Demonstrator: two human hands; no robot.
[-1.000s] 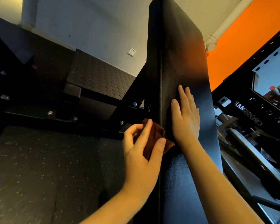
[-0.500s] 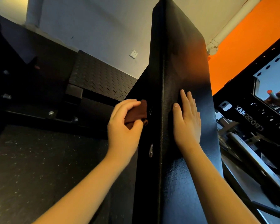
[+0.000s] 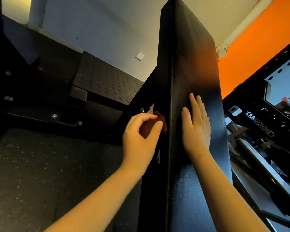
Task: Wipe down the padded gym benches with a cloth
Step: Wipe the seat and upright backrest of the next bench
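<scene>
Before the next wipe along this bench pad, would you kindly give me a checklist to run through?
1. The left hand grips the cloth: ok.
2. The cloth lies against the side of the bench pad: ok.
3. The right hand lies flat on the pad's face: ok.
4. Whether the cloth is clean: cannot tell.
5. The metal tab below the left hand is apart from the cloth: ok.

Black bench pad [image 3: 196,72]: grained, leather-like cover with a faint sheen, seam stitched down the edge. Brown cloth [image 3: 161,116]: soft, matt weave. Dark floor [image 3: 40,164]: speckled, rough, rubbery, dull. Black platform [image 3: 104,81]: raised tread pattern, matt. Small bolts [image 3: 54,116]: bright bare metal. Black rack [image 3: 254,104]: painted metal, smooth. White pipe [image 3: 238,25]: smooth, plastic-looking.
</scene>
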